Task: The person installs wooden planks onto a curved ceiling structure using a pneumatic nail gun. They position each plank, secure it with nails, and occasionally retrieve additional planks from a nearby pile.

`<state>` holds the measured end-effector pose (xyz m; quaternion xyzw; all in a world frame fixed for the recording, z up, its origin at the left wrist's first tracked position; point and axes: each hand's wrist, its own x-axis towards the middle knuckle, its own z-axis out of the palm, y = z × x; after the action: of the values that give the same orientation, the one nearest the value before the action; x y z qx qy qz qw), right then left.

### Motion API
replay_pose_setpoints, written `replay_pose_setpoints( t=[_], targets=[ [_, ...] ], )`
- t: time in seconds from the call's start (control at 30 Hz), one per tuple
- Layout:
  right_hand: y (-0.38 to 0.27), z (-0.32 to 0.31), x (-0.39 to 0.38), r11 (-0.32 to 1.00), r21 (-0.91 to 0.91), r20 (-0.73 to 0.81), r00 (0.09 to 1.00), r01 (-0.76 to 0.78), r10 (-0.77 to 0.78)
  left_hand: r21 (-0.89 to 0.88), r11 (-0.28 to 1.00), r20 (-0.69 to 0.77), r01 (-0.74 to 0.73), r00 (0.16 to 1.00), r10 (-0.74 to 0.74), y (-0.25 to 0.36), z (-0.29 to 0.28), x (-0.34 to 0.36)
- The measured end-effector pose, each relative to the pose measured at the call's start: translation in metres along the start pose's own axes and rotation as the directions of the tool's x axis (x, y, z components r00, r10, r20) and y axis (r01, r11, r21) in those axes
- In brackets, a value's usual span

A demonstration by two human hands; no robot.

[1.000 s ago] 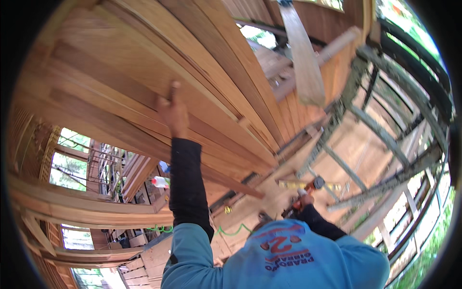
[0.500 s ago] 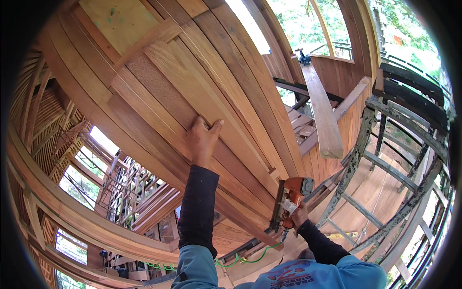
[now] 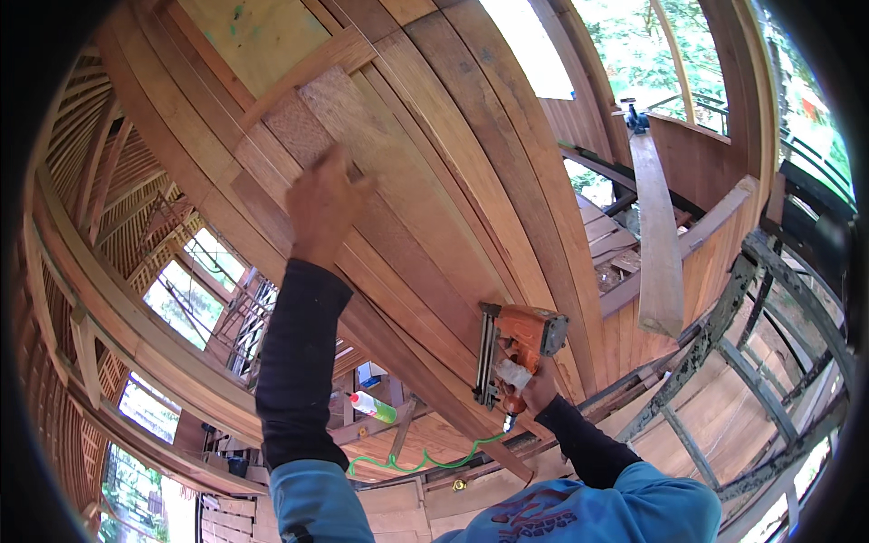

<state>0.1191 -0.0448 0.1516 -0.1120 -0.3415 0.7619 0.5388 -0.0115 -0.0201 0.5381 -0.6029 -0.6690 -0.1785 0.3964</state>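
Curved timber framing (image 3: pixel 145 348) swept round the left of the space, its far ends lost in the dark fisheye rim, and bright openings at the top were too washed out to read well. A grey metal frame (image 3: pixel 731 357) at the right was partly cut off. Long brown planks (image 3: pixel 425 244) fanned across the middle, partly covered by the left forearm. The left hand (image 3: pixel 324 213) was over them, its arm reaching up and forward; motion blur softened the fingers, the thumb stood apart, and whether they gripped an edge could not be told. Lower down, the right arm bent inward, and the right hand (image 3: pixel 541 389) was wrapped round the handle of an orange nail gun (image 3: pixel 525 330), which was in front of the planks' lower ends; contact with the wood was unclear. A green hose (image 3: pixel 416 463) ran from its base, partly hidden behind the shirt (image 3: pixel 579 514).
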Motion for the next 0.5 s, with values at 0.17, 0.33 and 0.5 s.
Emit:
replay_pose_setpoints(
  t=[0.17,0.33,0.5],
  targets=[
    [-0.009,0.005,-0.005,0.999,0.021,0.006,1.0,-0.029,0.029,0.213,0.901,-0.454,-0.378,0.778,0.434,-0.031,-0.025,0.065],
    [-0.01,0.002,-0.002,1.0,0.013,0.022,0.999,-0.026,0.026,0.211,0.936,-0.033,-0.283,0.955,0.296,-0.019,-0.054,0.107],
    [-0.009,0.003,-0.002,1.0,-0.02,0.035,0.999,-0.023,0.023,0.039,0.967,0.206,-0.253,0.949,0.24,-0.027,-0.065,0.135]
  ],
)
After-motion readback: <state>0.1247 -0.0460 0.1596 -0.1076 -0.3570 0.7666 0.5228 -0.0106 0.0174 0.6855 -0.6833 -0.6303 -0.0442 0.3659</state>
